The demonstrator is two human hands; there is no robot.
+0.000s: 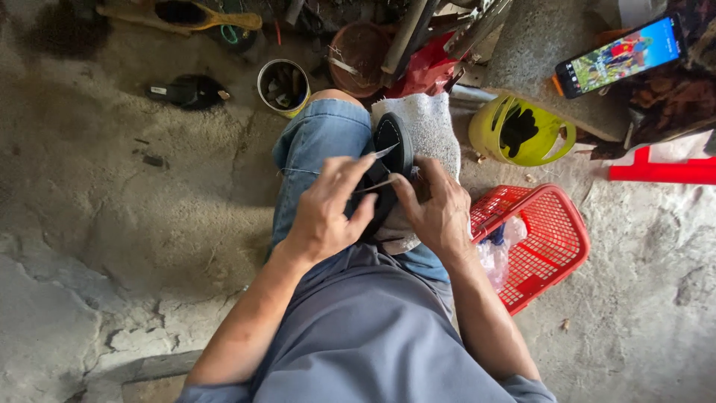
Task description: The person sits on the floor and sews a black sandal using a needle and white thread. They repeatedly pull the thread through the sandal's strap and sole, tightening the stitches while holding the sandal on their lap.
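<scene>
A black shoe (395, 142) stands on edge on a white towel (432, 123) laid over my knees. My left hand (328, 213) is closed on a thin metal tool (384, 151), its pointed tip lying against the shoe's rim. A second thin sliver (377, 185) crosses between the two hands; I cannot tell what it is. My right hand (440, 213) grips the shoe's lower part and the towel from the right side. The shoe's lower half is hidden behind both hands.
A red plastic basket (556, 242) holding a plastic bag sits by my right leg. Beyond it are a yellow-green container (483, 134), a tin can (283, 86), a brown bowl (362, 48), a lit phone (619, 56) on a stone block, and a black object (190, 91) on the concrete floor.
</scene>
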